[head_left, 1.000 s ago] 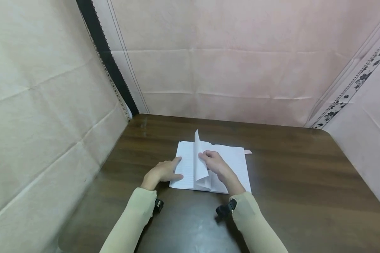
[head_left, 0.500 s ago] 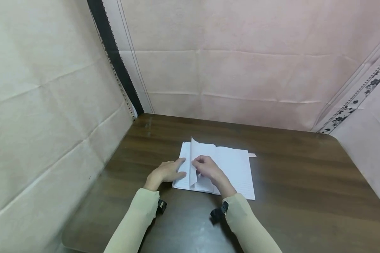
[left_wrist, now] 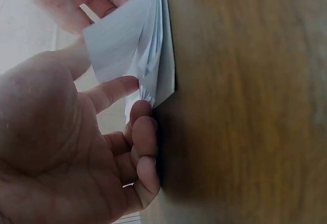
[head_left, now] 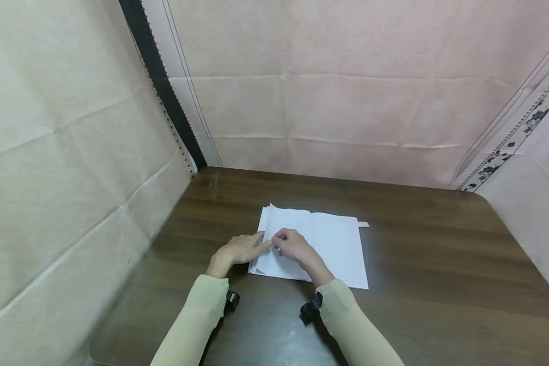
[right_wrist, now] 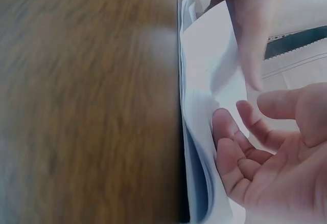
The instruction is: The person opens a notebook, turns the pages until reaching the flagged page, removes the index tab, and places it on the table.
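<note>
An open lined notebook (head_left: 336,244) lies on the table. One of its pages (head_left: 281,221) leans over toward the left side, its left edge still raised in both wrist views. At the notebook's left edge rests my left hand (head_left: 240,249), thumb stretched over the paper and index finger (left_wrist: 120,88) touching the leaf edges. My right hand (head_left: 297,249) is over the left half of the notebook. In the right wrist view its loosely bent fingers (right_wrist: 230,157) touch the page, while the thumb (right_wrist: 278,104) stands off the paper.
The brown wooden table (head_left: 439,264) extends around the notebook. A pale tab (head_left: 363,224) sticks out at the notebook's right edge. Light cloth (head_left: 338,101) hangs behind the table and along both sides. Dark cameras are worn at both wrists.
The page that stood upright in my right hand has swung left and down onto the left side. My right hand moved left with it and its pinch has loosened. The left hand stays at the edge.
</note>
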### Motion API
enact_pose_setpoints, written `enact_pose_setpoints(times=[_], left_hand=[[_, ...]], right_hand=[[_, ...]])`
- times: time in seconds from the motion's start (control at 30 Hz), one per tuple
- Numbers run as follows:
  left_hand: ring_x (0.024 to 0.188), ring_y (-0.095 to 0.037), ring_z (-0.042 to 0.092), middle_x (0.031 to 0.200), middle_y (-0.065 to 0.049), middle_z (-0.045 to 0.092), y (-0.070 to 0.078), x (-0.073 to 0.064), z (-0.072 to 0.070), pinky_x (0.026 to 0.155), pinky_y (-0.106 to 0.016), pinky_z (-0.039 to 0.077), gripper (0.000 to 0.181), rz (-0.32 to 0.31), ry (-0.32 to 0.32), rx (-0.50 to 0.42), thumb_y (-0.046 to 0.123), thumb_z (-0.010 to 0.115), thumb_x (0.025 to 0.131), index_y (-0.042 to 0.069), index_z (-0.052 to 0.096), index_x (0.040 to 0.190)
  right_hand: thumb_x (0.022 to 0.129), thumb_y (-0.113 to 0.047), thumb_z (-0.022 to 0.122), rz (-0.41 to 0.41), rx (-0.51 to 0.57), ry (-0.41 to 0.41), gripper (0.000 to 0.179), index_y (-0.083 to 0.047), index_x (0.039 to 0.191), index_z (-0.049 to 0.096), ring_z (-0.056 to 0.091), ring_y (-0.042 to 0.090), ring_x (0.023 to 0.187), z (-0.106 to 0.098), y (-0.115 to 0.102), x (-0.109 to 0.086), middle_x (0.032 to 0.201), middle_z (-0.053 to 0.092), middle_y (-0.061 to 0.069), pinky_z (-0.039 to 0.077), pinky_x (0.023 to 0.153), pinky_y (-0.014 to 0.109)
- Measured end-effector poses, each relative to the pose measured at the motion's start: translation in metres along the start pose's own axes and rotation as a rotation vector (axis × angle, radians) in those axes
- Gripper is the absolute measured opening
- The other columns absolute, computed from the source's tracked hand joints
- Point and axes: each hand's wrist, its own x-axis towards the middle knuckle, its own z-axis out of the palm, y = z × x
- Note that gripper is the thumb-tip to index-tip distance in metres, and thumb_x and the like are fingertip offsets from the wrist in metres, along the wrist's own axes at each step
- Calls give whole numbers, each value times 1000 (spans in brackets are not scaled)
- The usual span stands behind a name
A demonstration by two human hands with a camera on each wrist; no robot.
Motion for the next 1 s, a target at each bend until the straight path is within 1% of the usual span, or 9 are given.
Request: enact_pose_setpoints(times=[0.1, 0.17, 0.33, 0.47, 0.57, 0.7, 0.77, 0.87, 1.0], left_hand=[[137, -37, 44, 151, -18, 46, 1, 0, 1, 110, -56, 33, 63, 13, 10, 30, 42, 50, 104, 8, 37, 155], [136, -37, 45, 151, -18, 46, 2, 0, 1, 109, -57, 34, 63, 13, 14, 36, 37, 55, 102, 8, 36, 155], [137, -37, 42, 154, -16, 42, 3, 0, 5, 109, -61, 33, 69, -19, 8, 9, 34, 62, 98, 11, 34, 156], [138, -35, 41, 156, -16, 39, 2, 0, 9, 110, -59, 33, 74, -39, 8, -9, 35, 64, 98, 12, 28, 158], [141, -35, 39, 159, -15, 34, 1, 0, 9, 111, -58, 32, 80, -43, 16, -30, 34, 65, 97, 15, 20, 161], [141, -36, 38, 164, -12, 25, 1, -2, 7, 111, -59, 30, 91, -32, 34, -60, 32, 65, 97, 18, 4, 162], [141, -35, 38, 165, -11, 21, 0, -2, 6, 111, -59, 30, 94, -23, 38, -70, 31, 65, 97, 18, -1, 162], [142, -33, 37, 166, -11, 19, 0, -2, 5, 112, -59, 29, 93, -4, 39, -76, 30, 64, 98, 17, -2, 162], [144, -32, 34, 165, -9, 21, -1, -3, 5, 113, -57, 28, 87, 12, 23, -49, 29, 62, 100, 19, 3, 163]], right_hand=[[102, -25, 56, -13, -17, -16, 23, -7, 112, 67, 64, 19, 82, -5, 3, -4, 100, 66, 6, 45, 71, 33], [103, -26, 56, -23, -27, -18, 24, -8, 114, 67, 64, 19, 83, -8, 5, -6, 101, 66, 5, 46, 73, 34], [103, -26, 57, -55, -37, 9, 23, -9, 114, 68, 63, 18, 81, -18, 11, -12, 99, 66, 5, 47, 73, 34], [102, -25, 58, -63, -51, 42, 21, -10, 113, 68, 62, 18, 78, -27, 17, -17, 98, 66, 6, 46, 69, 33], [102, -25, 59, -59, -61, 63, 20, -10, 112, 68, 62, 18, 78, -35, 20, -21, 98, 66, 6, 46, 68, 33], [102, -25, 58, -57, -73, 90, 20, -10, 112, 68, 62, 17, 79, -45, 24, -25, 99, 65, 4, 47, 71, 35], [102, -26, 58, -52, -85, 104, 20, -11, 112, 68, 63, 17, 80, -50, 26, -26, 100, 65, 4, 47, 73, 36], [102, -26, 58, -37, -118, 122, 21, -11, 113, 67, 63, 16, 80, -57, 31, -28, 102, 65, 4, 49, 73, 36], [102, -25, 58, -9, -160, 147, 21, -9, 113, 68, 63, 18, 80, -66, 40, -32, 103, 66, 6, 50, 73, 36]])
